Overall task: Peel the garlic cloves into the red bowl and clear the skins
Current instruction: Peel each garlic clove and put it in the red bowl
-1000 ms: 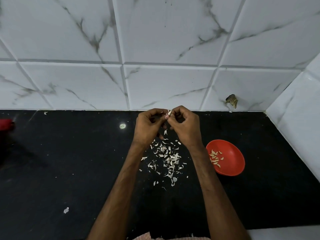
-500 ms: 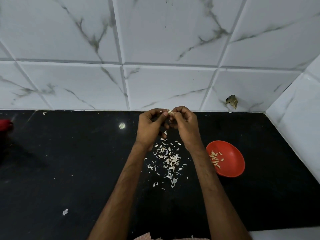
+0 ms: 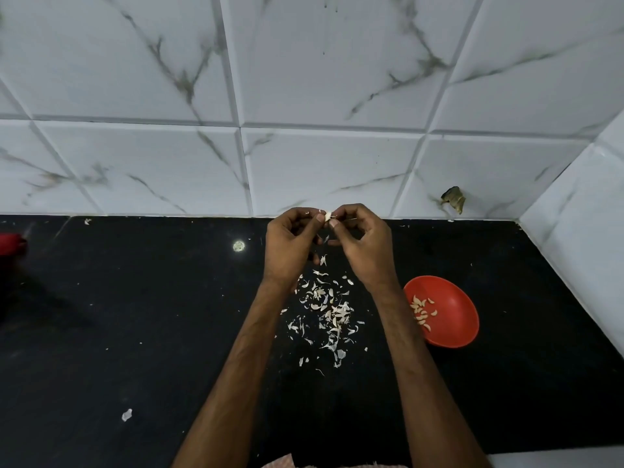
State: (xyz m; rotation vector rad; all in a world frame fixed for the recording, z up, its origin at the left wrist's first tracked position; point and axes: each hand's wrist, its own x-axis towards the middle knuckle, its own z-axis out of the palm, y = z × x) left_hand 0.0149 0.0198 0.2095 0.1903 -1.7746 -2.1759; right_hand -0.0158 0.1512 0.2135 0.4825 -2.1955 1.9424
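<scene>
Both hands are raised together at the far edge of the black counter. The left hand and right hand each pinch the same one garlic clove between thumb and fingertips. The clove's long axis is too small to tell. One red bowl sits near-right of the hands, with the right hand closer, so the drop likely goes that way. The bowl holds roughly a dozen peeled cloves. The skins lie scattered below the hands, too many to count, and one stray flake lies near-left.
</scene>
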